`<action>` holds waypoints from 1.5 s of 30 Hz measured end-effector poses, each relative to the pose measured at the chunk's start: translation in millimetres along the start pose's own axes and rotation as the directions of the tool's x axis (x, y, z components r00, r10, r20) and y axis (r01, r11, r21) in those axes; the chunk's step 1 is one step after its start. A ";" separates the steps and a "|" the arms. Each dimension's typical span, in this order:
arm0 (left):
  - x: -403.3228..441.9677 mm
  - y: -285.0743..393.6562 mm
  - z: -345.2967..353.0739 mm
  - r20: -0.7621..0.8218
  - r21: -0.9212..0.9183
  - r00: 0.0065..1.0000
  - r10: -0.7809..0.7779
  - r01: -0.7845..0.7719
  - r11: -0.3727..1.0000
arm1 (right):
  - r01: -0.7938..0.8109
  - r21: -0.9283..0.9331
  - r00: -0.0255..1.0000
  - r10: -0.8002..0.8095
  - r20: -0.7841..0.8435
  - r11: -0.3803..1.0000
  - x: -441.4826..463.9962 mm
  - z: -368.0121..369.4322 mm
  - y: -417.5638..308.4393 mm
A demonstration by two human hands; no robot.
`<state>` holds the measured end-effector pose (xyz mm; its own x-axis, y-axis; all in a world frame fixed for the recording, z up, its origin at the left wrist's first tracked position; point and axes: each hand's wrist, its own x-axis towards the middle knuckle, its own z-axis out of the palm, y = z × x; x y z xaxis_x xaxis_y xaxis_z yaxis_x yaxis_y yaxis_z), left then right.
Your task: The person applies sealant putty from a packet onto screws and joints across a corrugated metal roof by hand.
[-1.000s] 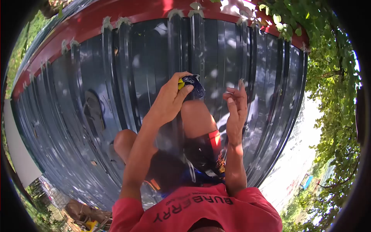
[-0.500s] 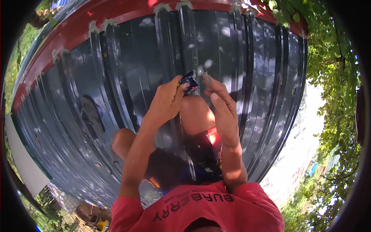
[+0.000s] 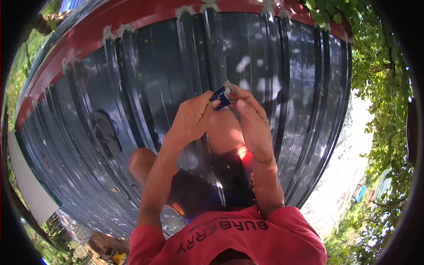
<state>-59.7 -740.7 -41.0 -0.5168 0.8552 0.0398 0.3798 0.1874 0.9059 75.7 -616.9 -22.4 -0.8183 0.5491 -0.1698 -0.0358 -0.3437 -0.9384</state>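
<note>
Blue packet (image 3: pixel 217 96) is pinched mid-frame by the left hand (image 3: pixel 192 115), its edge seemingly worked by the half-open right hand (image 3: pixel 256 126); steadiness seems needed.

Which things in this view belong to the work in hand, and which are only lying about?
Likely in the work:
dark blue packet, in the left hand
grey material, between packet and right hand
ribbed metal sheets, with similar grey dabs

Lying about:
dark flip-flop on the sheets
small pale scrap
</note>
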 end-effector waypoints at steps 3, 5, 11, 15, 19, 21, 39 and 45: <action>1.4 -0.7 1.6 -0.001 0.043 1.000 0.027 -0.027 0.999 | -0.028 0.064 1.000 0.027 0.012 0.998 0.3 -4.8 3.8; 2.3 -2.3 3.8 -0.009 0.070 0.998 0.054 -0.053 0.996 | -0.065 0.143 0.998 0.063 0.019 0.988 1.1 -6.9 6.7; 3.5 -2.0 5.4 -0.013 0.169 0.995 0.094 -0.091 0.981 | -0.097 0.237 0.995 0.096 0.017 0.967 2.3 -14.4 12.6; 5.1 -6.7 11.4 -0.051 0.285 0.980 0.192 -0.170 0.943 | -0.103 0.230 0.994 0.109 -0.014 0.968 -1.0 -18.6 11.6; 5.5 -23.7 12.5 -0.124 0.458 0.990 0.074 -0.009 0.889 | -0.085 0.188 0.986 0.111 -0.128 0.978 -20.0 -32.4 -8.6; 4.7 -33.0 3.0 -0.144 0.519 0.989 -0.009 0.083 0.851 | 0.058 0.119 0.979 -0.033 -0.201 0.991 -31.1 -67.4 -20.2; 10.9 -18.8 -16.2 -0.154 0.259 0.988 0.021 0.020 0.966 | -0.334 -0.857 0.810 -0.346 -0.474 0.393 -156.0 -354.2 196.3; 9.7 -13.9 -14.5 -0.179 0.266 0.981 0.077 -0.027 0.964 | -0.299 -0.745 0.742 -0.346 -0.575 0.596 -153.5 -362.8 228.6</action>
<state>-81.2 -742.0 -47.1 -0.6149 0.7666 0.1847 0.5842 0.2856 0.7597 401.3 -503.4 -320.0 -0.2650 0.9639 0.0255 0.6506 0.1983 -0.7330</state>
